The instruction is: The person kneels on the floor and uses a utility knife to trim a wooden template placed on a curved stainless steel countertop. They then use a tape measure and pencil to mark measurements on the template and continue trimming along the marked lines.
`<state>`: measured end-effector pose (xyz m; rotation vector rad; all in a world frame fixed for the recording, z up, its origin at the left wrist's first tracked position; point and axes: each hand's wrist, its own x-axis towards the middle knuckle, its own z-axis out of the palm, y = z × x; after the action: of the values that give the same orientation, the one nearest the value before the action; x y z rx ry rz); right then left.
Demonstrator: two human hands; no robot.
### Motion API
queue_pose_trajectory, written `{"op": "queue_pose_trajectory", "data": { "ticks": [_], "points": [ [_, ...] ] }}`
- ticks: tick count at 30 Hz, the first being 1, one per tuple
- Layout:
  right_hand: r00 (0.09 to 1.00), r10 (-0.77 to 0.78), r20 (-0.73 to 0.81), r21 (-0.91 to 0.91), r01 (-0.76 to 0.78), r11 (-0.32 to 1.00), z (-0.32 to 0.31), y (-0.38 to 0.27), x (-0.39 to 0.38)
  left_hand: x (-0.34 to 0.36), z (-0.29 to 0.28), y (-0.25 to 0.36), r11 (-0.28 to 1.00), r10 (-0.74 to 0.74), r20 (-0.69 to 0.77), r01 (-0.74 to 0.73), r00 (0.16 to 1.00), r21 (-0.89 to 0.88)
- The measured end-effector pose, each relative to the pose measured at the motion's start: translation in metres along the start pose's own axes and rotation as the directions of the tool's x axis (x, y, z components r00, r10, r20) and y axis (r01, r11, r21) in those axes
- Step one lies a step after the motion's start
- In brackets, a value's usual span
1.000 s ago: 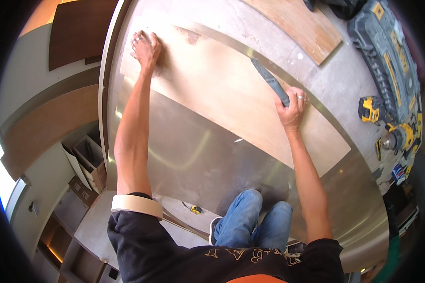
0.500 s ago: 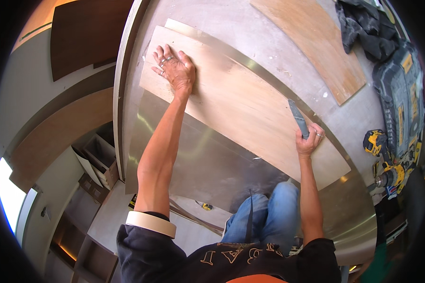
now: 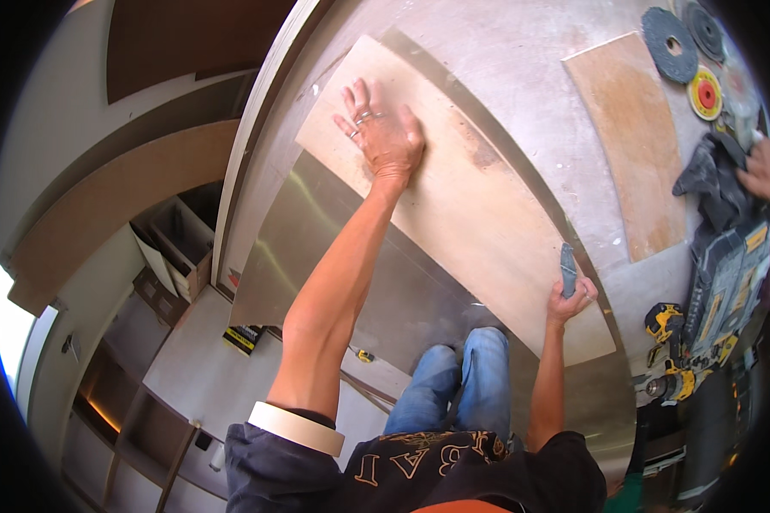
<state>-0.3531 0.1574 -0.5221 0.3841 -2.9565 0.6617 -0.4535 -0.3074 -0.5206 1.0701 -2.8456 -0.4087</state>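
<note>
My left hand (image 3: 385, 137) lies spread, ringed fingers apart, on the upper part of a pale plywood strip (image 3: 470, 197). My right hand (image 3: 573, 297) grips a long grey tool (image 3: 568, 267) near the strip's lower right end; I cannot make out what kind it is. Under the strip lies a brushed metal sheet (image 3: 265, 256) with a curved edge showing along the strip's far side. A beige tape roll (image 3: 291, 423) rings my upper left arm.
At right are another person's hand (image 3: 760, 171) by dark cloth (image 3: 706, 175), a worn board (image 3: 620, 145), grey discs (image 3: 669, 47), a tool case (image 3: 736, 274) and yellow-black drills (image 3: 684, 380). A curved rim (image 3: 235, 205) and shelving (image 3: 154, 427) are at left.
The view has shifted, bringing the discs and another person's hand into sight. My right hand and tool have moved along the plywood toward its right end. My left fingers are more spread.
</note>
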Motion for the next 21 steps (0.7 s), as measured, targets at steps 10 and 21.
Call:
{"op": "queue_pose_trajectory", "data": {
  "ticks": [10,21],
  "points": [
    [0.993,0.015,0.115,0.002,-0.015,1.000,-0.004,-0.007,0.009,0.005,-0.005,-0.004,0.999,0.031,-0.015,-0.030,0.999,0.022],
    [0.869,0.260,0.421,0.295,-0.402,0.867,-0.006,-0.133,0.120,0.002,-0.003,-0.007,1.000,0.020,0.043,-0.020,0.999,0.003]
  ]
}}
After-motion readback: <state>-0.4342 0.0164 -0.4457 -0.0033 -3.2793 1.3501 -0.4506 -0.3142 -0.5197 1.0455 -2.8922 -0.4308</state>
